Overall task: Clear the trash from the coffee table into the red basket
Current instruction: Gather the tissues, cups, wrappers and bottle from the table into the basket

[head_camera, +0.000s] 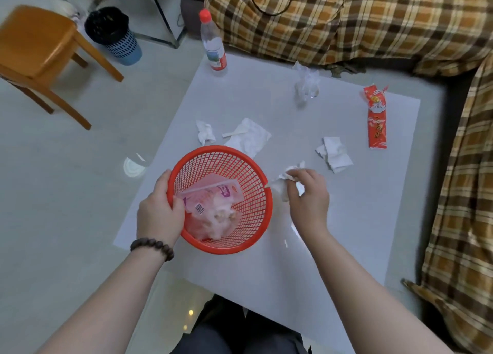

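The red mesh basket [248,166] stands on the white coffee table [346,220] near its left edge, and my left hand [158,211] grips its left rim. Inside it lies a pink plastic wrapper [213,201]. Just right of the basket, my right hand [309,199] is closed on a crumpled white tissue [281,185]. More crumpled tissues lie behind the basket [205,133], [250,137] and to the right [334,153]. A red snack wrapper [376,116] lies at the far right. A clear crumpled plastic bag [306,84] sits at the back.
A water bottle with a red cap [213,44] stands on the table's far left corner. A plaid-covered sofa [373,20] wraps the back and right sides. On the floor at left are an orange stool [34,44] and a blue bin with a black liner [112,33].
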